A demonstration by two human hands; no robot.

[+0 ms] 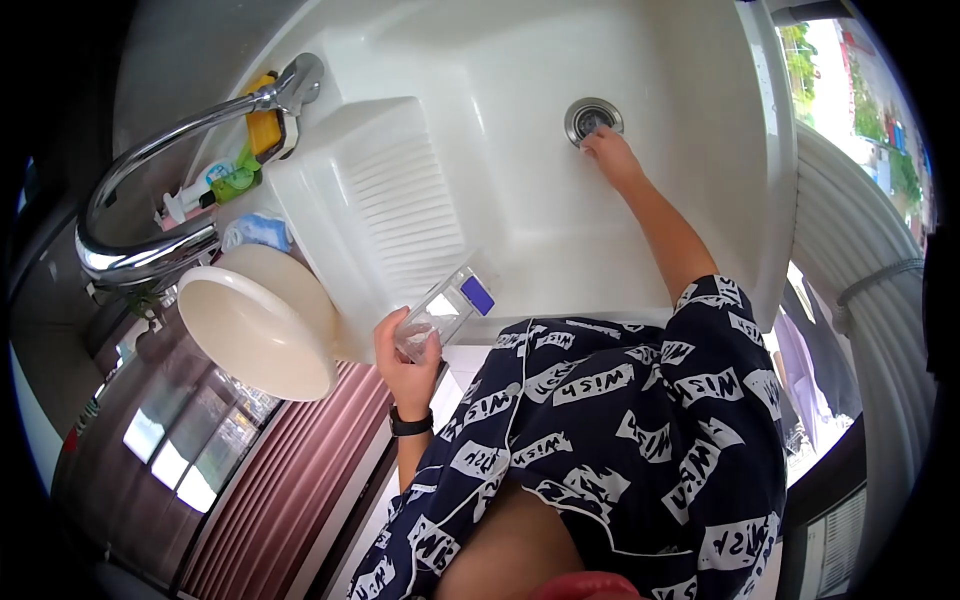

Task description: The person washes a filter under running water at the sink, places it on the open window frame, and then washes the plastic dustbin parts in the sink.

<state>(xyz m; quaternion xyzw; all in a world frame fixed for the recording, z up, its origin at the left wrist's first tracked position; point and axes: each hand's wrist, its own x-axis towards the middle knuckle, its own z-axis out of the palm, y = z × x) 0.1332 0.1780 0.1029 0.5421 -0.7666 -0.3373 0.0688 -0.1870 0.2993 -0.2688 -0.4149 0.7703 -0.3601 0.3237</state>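
Note:
My left hand (408, 362), with a dark band on its wrist, grips a clear plastic box (432, 318) at the near edge of the sink. A blue label (477, 296) shows on the box's far end, and its contents, if any, are hard to make out. My right hand (608, 155) reaches down to the metal drain (590, 118) in the sink floor. Its fingertips are pinched together at the drain's lower rim, and whatever they hold is too small to name.
The white sink (520, 195) has a ribbed washboard (405, 200) on its left. Beyond it stand a curved chrome faucet (140, 150), a green bottle (235, 180), a yellow item (263, 125) and a blue-white sponge or cloth (258, 232). A cream basin (255, 330) leans at the left.

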